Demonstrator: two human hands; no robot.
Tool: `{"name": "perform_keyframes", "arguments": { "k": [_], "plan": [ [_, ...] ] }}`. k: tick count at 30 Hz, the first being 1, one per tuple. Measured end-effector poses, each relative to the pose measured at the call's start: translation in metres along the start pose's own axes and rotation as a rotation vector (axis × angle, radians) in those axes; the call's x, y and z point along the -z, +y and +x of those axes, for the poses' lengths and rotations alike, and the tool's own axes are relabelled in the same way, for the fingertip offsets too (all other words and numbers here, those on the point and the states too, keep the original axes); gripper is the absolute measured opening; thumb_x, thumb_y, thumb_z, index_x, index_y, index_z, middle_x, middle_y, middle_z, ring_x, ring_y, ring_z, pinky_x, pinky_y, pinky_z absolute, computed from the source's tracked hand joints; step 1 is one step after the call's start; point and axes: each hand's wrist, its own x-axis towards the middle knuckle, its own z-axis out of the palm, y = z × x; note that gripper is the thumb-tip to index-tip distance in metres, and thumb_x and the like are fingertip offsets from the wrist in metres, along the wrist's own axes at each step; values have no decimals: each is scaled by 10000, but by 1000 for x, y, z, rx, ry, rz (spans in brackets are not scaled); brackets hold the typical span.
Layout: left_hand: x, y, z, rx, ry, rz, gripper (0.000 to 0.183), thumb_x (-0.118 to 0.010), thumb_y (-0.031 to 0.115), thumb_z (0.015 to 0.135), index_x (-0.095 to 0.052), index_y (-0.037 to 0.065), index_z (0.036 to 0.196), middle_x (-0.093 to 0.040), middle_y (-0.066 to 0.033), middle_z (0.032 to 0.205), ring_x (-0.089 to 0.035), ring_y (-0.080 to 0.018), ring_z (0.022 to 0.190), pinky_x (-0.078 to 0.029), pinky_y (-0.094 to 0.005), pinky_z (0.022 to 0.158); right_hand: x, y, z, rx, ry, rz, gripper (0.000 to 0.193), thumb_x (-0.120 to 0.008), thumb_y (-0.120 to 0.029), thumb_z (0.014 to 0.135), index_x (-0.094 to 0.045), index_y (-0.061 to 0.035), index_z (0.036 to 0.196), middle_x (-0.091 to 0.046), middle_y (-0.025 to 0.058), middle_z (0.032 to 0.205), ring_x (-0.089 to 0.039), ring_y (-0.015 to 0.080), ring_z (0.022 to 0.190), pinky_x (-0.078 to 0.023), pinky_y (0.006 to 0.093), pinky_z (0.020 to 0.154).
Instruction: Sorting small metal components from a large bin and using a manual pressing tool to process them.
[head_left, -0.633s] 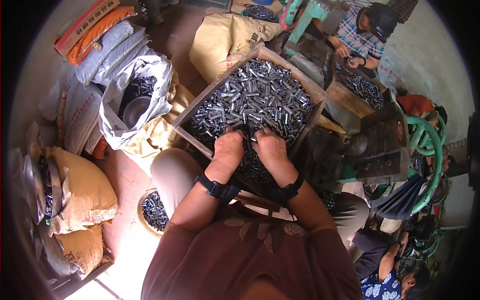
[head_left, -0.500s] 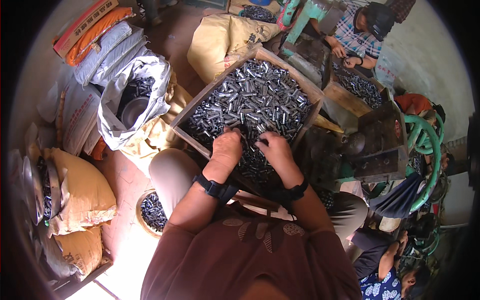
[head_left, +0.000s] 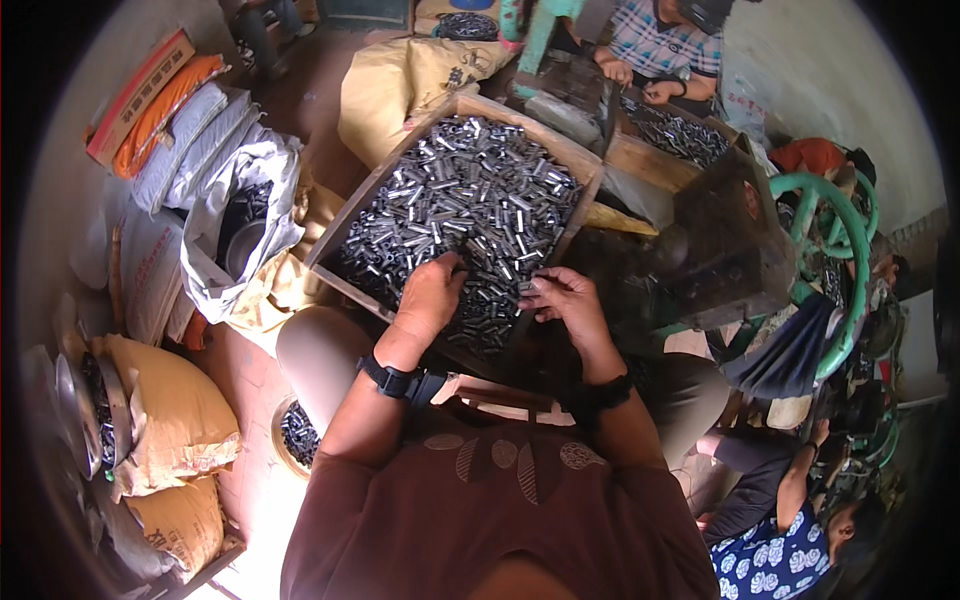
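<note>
Before me, a wooden box (head_left: 348,289) is heaped with short, shiny metal tubes (head_left: 465,195). Over the near part of the heap, my left hand (head_left: 430,292) has its fingers curled down at the tubes; whatever lies under its fingertips is hidden. My right hand (head_left: 568,302) is near the box's right side, thumb and fingers pinched on a small metal tube (head_left: 527,288). A dark band circles each of my wrists.
At left stand an open white sack (head_left: 200,255) of metal parts, stacked sacks (head_left: 205,135) and yellow sacks (head_left: 175,400). A round basket (head_left: 280,445) of parts sits by my leg. Right are a green wheel (head_left: 855,270) and a dark metal case (head_left: 730,235). Two people work nearby.
My right hand has moved right, away from my left, and its fingers have spread around a small tube. The whole view has shifted, with the box now further left.
</note>
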Motion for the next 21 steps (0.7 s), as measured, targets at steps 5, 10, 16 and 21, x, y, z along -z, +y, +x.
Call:
{"name": "perform_keyframes", "arguments": {
  "k": [5, 10, 16, 21],
  "plan": [
    [-37, 53, -5, 106, -231, -896, 133, -609, 145, 839, -569, 19, 833, -544, 14, 609, -449, -33, 496, -326, -189, 432, 32, -14, -39, 42, 175, 0, 224, -636, -223, 821, -581, -12, 877, -619, 72, 689, -608, 128, 558, -446, 196, 464],
    [-62, 116, -16, 425, -454, -1102, 106, -632, 145, 827, -565, 66, 804, -503, 38, 582, -368, -6, 411, -227, -158, 347, 65, -23, -86, 88, 396, -50, 217, -663, -246, 801, -598, -43, 764, -583, 15, 622, -527, 65, 493, -377, 171, 441],
    [-96, 153, -23, 572, -648, -1463, 107, -597, 51, 830, -547, 39, 924, -577, -81, 714, -321, -9, 400, -199, -148, 336, 100, -9, -116, 256, 513, 40, 223, -693, -223, 779, -626, -12, 753, -539, -20, 584, -460, 38, 476, -368, 193, 432],
    [-107, 170, -30, 553, -664, -1400, 132, -577, 26, 833, -548, 30, 963, -586, -99, 752, -323, -23, 412, -229, -147, 347, 110, -5, -124, 266, 539, 107, 247, -684, -229, 788, -585, -30, 680, -526, -25, 568, -446, 35, 465, -357, 192, 422]
  ]
}}
